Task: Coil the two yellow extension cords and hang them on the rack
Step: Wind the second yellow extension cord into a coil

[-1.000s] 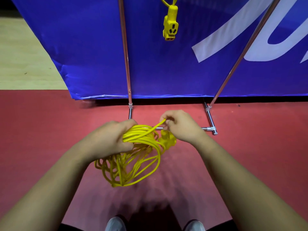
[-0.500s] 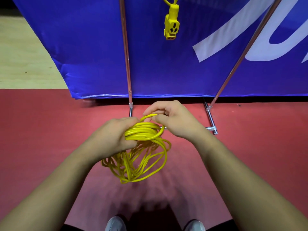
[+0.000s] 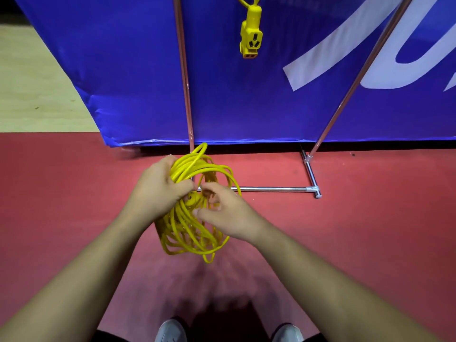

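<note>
Head view. The left hand is gripping the top of the coiled yellow cord at the centre of the frame, with its fingers wrapping round the gathered strands. The loops are hanging below it, uneven and loose, above the red floor. The right hand is working among the strands just beside the left, fingers curling; blur is preventing any finding on whether it is pinching one. A second cord's socket end is hanging at top centre, between the rack poles.

Risk, as judged: the loose loops are threatening to slip from the one firm grip and spill, or to snag the base bar during the lift.
</note>
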`<control>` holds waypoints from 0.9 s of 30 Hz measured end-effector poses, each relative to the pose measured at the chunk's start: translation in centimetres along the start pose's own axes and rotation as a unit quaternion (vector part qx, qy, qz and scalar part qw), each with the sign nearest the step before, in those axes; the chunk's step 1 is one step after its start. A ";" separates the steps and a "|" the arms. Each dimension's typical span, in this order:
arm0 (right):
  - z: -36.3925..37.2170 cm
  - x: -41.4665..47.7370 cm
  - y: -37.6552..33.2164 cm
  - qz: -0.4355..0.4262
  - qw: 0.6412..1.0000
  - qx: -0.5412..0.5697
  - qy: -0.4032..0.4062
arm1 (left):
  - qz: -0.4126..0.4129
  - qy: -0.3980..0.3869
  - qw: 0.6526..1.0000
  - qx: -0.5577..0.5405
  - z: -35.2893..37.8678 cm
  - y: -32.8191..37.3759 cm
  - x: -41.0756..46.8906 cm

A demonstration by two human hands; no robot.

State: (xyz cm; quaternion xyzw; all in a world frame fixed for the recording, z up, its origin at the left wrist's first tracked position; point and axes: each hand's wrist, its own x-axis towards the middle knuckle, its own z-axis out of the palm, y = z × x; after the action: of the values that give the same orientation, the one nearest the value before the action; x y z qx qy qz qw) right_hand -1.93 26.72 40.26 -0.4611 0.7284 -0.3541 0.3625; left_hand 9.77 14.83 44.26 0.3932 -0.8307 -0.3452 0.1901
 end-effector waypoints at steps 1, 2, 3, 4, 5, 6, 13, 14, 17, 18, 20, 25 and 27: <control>0.5 0.3 0.2 -0.008 1.000 -0.010 0.011 | 0.002 -0.005 1.000 0.001 0.1 0.2 -0.1; 0.7 0.5 0.2 -0.010 1.000 0.001 0.016 | 0.001 -0.012 1.000 0.000 0.2 0.2 -0.1; 0.8 0.8 0.5 -0.009 1.000 0.010 0.016 | 0.001 -0.017 1.000 -0.003 0.3 0.2 -0.2; 1.0 1.1 0.7 -0.014 1.000 0.014 0.018 | -0.003 -0.022 1.000 -0.008 0.3 0.1 -0.3; 1.1 1.2 0.9 -0.017 0.999 0.016 0.025 | -0.008 -0.027 0.999 -0.017 0.4 0.0 -0.3; 1.3 1.3 1.1 -0.020 0.999 0.021 0.032 | -0.016 -0.032 0.999 -0.033 0.4 0.0 -0.4; 2.0 1.5 0.9 -0.019 0.996 0.083 0.025 | -0.002 -0.054 0.995 -0.078 -0.4 0.2 -0.5; 2.0 1.5 0.9 -0.015 0.991 0.130 0.021 | 0.005 -0.056 0.995 -0.078 -0.5 0.2 -0.4; 1.4 0.8 0.6 -0.015 0.971 0.236 0.037 | 0.023 -0.039 0.998 -0.036 -1.0 -0.5 0.1; 1.1 0.7 0.6 -0.024 0.967 0.251 0.043 | 0.029 -0.034 0.999 -0.019 -1.2 -0.8 0.2; 0.6 0.6 0.7 -0.061 0.967 0.243 0.035 | 0.029 -0.033 0.999 -0.005 -1.4 -1.4 0.4; -0.1 0.2 -0.1 -0.087 0.972 0.203 0.079 | 0.074 -0.044 0.994 0.071 -1.6 -1.2 0.2; 0.0 0.0 -0.2 -0.066 0.969 0.218 0.100 | 0.083 -0.062 0.989 0.103 -1.6 -1.1 0.4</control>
State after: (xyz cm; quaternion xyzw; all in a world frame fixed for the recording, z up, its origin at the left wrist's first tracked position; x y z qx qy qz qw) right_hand -1.81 26.68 40.43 -0.3808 0.6342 -0.5713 0.3555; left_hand 11.07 13.37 44.57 0.3180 -0.9019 -0.2647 0.1243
